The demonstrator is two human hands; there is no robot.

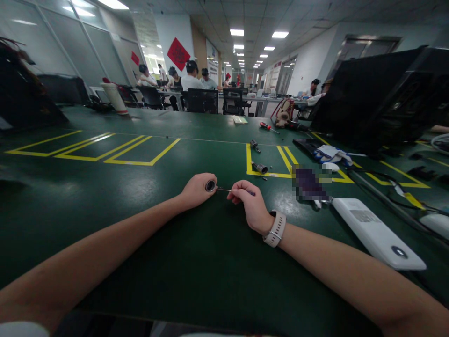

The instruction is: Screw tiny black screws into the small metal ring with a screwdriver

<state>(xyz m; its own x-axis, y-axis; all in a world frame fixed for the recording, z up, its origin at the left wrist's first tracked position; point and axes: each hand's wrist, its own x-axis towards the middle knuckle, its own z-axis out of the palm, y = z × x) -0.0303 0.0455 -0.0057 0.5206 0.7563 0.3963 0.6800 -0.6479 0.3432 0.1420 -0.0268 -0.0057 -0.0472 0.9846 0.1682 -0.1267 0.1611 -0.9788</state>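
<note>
My left hand is closed around a small round metal part, its dark open end facing me. My right hand, with a pale watch on the wrist, pinches a thin tool whose slender tip reaches to the round part. Both hands rest low over the green table mat. Beyond them, inside a yellow taped box, lie a short metal cylinder and another small metal piece.
A white flat device lies to the right, with cables and gloves behind it. A red-handled screwdriver lies farther back. Dark monitors stand at right. Several people sit at distant desks.
</note>
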